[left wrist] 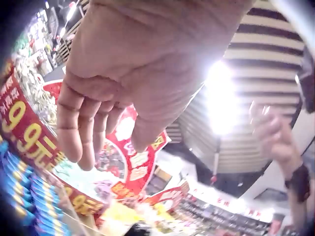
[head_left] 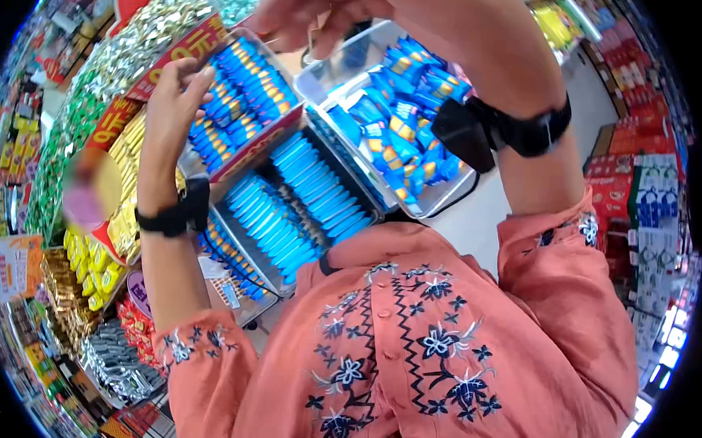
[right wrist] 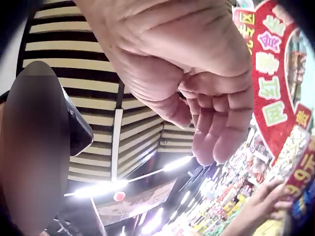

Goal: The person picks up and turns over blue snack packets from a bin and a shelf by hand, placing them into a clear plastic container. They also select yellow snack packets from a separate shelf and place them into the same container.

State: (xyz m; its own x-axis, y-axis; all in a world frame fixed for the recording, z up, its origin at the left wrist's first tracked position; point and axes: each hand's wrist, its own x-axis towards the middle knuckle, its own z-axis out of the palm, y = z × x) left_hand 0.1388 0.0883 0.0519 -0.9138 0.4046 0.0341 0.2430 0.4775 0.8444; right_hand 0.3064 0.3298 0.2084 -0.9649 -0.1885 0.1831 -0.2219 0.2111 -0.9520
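Note:
My left hand (head_left: 175, 101) is raised at the left edge of a bin of rowed blue-and-orange packets (head_left: 255, 74), beside a red price sign (head_left: 183, 54). In the left wrist view its fingers (left wrist: 71, 132) hang loosely with nothing in them. My right hand (head_left: 326, 16) is held up at the top of the head view, overlapping the far side of the bins. Its fingers (right wrist: 229, 125) are loosely bent and empty in the right wrist view. Below it, a clear plastic bin (head_left: 433, 207) holds loose blue packets (head_left: 402, 127).
Nearer the body, a dark tray (head_left: 291, 192) holds rows of light-blue packets (head_left: 265, 223). Gold-wrapped (head_left: 126, 178), green (head_left: 62, 157) and yellow packets (head_left: 91, 269) fill the left side. Stocked shelves (head_left: 652, 198) stand at right, past a pale floor (head_left: 588, 91).

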